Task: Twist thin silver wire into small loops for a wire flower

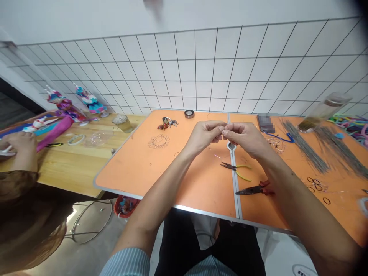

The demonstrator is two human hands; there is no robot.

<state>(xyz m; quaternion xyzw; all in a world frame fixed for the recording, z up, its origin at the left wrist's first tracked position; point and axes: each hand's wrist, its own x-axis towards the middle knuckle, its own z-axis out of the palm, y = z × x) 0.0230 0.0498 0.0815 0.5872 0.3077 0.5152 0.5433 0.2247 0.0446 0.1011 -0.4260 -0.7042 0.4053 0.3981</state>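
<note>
Above the orange table (149, 165), my left hand (204, 135) and my right hand (243, 137) meet fingertip to fingertip. Both are closed in a pinch around something too small to make out; a faint thin strand shows just below the left fingers. Under my hands, yellow-handled pliers (237, 168) lie across the table's seam. Nearer to me, red-handled pliers (253, 189) rest partly under my right forearm. A flower-shaped wire ring (159, 141) lies to the left of my hands.
Black tape (189, 114) and a small dark figure (167, 123) sit at the back. On the right are a phone (266, 124), wire bundles (306, 147), a tilted-looking glass bottle (322, 113) and black rings (314, 184). Another person's hand (21, 143) is over the wooden table (71, 165).
</note>
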